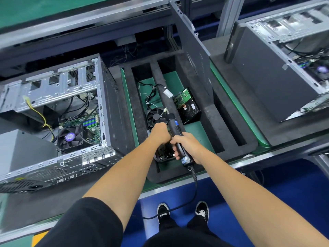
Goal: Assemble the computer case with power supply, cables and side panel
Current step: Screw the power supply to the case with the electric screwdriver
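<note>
Grey steel computer case (pixel 58 111) lies open at your left on the line, side panel off, so you are well short of done. Inside it you can see the motherboard with green RAM stick (pixel 80 122), a purple-hubbed CPU fan (pixel 70 137) and loose black and yellow cables; whether a power supply is seated there cannot be told. Dark grey flat side panel (pixel 192 50) stands upright in a slot of the black foam tray (pixel 229 129), not yet fitted. In the tray's compartments lie a black square fan unit (pixel 155 116), a black hard drive with green circuit board (pixel 187 106), a bundle of black cables (pixel 151 95), and a black boxy part (pixel 164 152) under your hands, possibly the power supply. Judged from this, mounting the supply, routing cables and closing the panel all remain.

Your right hand (pixel 187 148) is wrapped round the black electric screwdriver with blue label (pixel 175 132), its coiled cord hanging toward the floor. Your left hand (pixel 160 131) is curled just beside the screwdriver's barrel, knuckles up; what it pinches, if anything, is hidden. A second open case (pixel 284 68) sits well apart at your right.
</note>
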